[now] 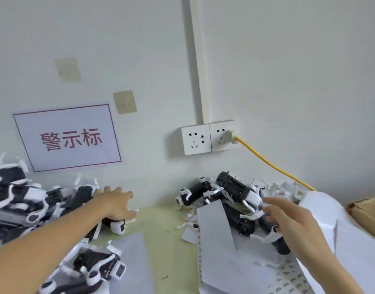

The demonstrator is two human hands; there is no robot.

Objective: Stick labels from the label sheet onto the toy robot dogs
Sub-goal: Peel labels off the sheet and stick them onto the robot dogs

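Currently, item: left hand (115, 201), fingers spread and holding nothing, is resting on the left pile of toy robot dogs (40, 200). Right hand (288, 221), fingers loose and empty, is reaching toward the right pile (231, 196). Label sheet (288, 276) is lying on the table (167, 236), partly under blank sheets (216, 225). Advice: take one dog clear of tangled legs. Nearby: yellow cable (273, 166), cardboard box (369, 211).

Left hand (116, 203) rests on a toy dog (116, 224), with the big dog pile (19, 200) to its left. Right hand (292, 221) hovers over another heap of dogs (231, 194); the label sheet (288, 279) lies just below it.
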